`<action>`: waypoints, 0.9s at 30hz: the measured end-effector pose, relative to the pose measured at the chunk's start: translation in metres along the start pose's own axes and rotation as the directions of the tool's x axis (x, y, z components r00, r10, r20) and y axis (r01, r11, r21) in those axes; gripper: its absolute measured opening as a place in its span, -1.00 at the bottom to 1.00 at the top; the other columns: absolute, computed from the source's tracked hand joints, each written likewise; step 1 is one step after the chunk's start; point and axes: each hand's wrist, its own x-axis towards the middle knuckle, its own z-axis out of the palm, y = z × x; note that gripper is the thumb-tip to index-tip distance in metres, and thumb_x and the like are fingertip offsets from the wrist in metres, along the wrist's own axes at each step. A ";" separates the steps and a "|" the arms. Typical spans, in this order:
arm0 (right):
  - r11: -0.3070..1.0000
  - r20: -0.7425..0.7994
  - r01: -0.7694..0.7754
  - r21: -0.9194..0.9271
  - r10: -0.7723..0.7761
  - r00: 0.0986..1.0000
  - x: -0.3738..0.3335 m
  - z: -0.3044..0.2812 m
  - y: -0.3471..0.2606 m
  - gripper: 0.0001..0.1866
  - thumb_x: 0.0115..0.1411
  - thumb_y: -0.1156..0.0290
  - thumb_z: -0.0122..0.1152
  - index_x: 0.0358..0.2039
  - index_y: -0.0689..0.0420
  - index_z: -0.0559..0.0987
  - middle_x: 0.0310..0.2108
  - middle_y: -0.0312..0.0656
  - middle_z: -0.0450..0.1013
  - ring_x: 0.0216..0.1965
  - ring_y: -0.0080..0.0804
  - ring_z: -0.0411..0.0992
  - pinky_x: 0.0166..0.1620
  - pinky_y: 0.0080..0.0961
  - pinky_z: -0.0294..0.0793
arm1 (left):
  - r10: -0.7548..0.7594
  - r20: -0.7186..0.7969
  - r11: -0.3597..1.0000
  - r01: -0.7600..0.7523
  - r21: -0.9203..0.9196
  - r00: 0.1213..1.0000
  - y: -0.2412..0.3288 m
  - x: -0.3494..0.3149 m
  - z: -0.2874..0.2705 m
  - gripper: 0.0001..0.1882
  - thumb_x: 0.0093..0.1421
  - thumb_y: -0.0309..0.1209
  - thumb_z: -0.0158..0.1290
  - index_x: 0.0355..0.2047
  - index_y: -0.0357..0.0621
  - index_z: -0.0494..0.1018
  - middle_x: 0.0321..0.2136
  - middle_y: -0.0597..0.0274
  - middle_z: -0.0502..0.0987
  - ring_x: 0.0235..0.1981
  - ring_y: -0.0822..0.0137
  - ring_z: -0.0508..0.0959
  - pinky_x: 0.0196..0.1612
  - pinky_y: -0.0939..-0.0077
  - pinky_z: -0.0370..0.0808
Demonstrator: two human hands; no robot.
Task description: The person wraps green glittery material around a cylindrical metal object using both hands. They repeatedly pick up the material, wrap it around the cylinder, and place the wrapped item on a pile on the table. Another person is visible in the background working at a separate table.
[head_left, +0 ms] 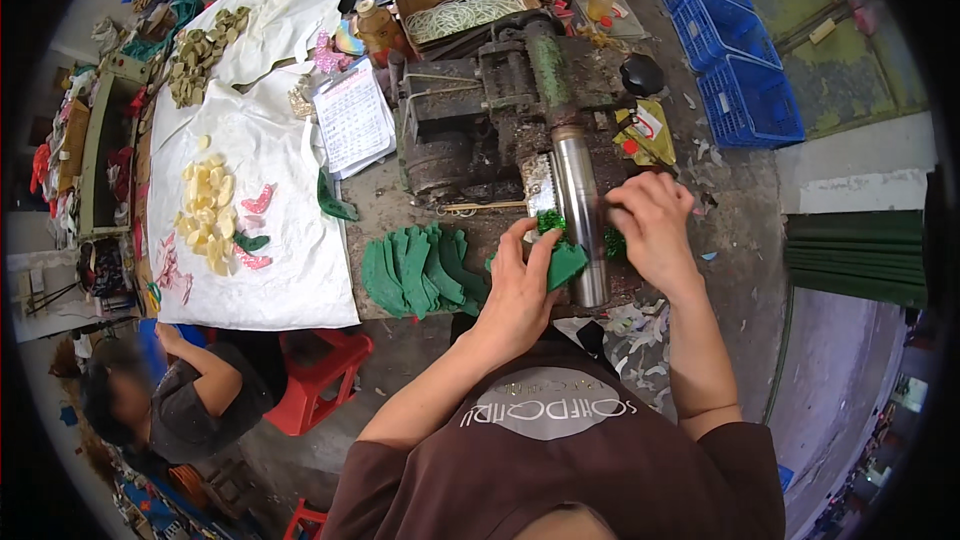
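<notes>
A shiny metal cylinder (580, 210) juts toward me from a worn, dark machine (455, 130). On its left side my left hand (512, 285) is closed on a flat green cut piece (568, 266), thumb and fingers at its edge. Just beyond those fingertips lies glittery green material (550, 221) against the cylinder. To the right of the cylinder is my right hand (655, 230), fingers curled and pinched together; whatever is between them is too small to make out. More glittery green (614, 243) shows below its fingertips. Overlapping green cut pieces (410, 270) lie left of my left hand.
A white cloth (290, 290) at the left bears pale yellow pieces (207, 205) and olive pieces (200, 60). Written sheets (355, 120) lie beside the machine. Blue crates (745, 100) stand far right. Another person (190, 390) is at lower left, near a red stool (320, 380).
</notes>
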 end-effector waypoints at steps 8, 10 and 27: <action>0.937 -0.086 -0.113 0.329 0.149 0.985 -0.005 0.002 0.001 -0.82 0.09 0.49 0.23 -0.26 0.18 0.53 -0.39 -0.23 0.42 -0.30 -0.31 0.39 -0.11 -0.36 0.24 | -0.073 -0.424 0.985 0.131 0.109 0.903 -0.073 -0.040 -0.064 -0.56 0.00 -0.74 0.03 -0.06 -0.28 0.32 -0.05 -0.05 0.32 0.02 -0.06 0.34 0.11 0.27 0.29; 0.937 -0.126 -0.080 0.341 0.129 0.984 -0.003 0.002 -0.002 -0.83 0.10 0.52 0.22 -0.26 0.21 0.52 -0.39 -0.19 0.42 -0.33 -0.28 0.39 -0.22 -0.40 0.33 | -0.048 -0.476 0.930 0.213 0.298 0.878 -0.094 -0.059 -0.075 -0.53 -0.07 -0.74 0.02 -0.08 -0.26 0.35 -0.05 -0.03 0.33 0.00 -0.05 0.34 0.07 0.21 0.29; 0.917 -0.291 0.228 0.327 -0.132 0.948 -0.007 0.028 -0.100 -0.77 -0.05 0.52 0.29 -0.32 0.14 0.51 -0.06 -0.09 0.33 -0.04 -0.09 0.24 -0.02 -0.12 0.22 | -0.037 -0.095 0.325 -0.078 -0.942 0.995 0.005 -0.007 -0.016 -0.46 0.34 -0.28 -0.08 0.23 -0.27 0.08 0.10 0.11 0.28 0.16 0.29 0.29 0.17 0.37 0.27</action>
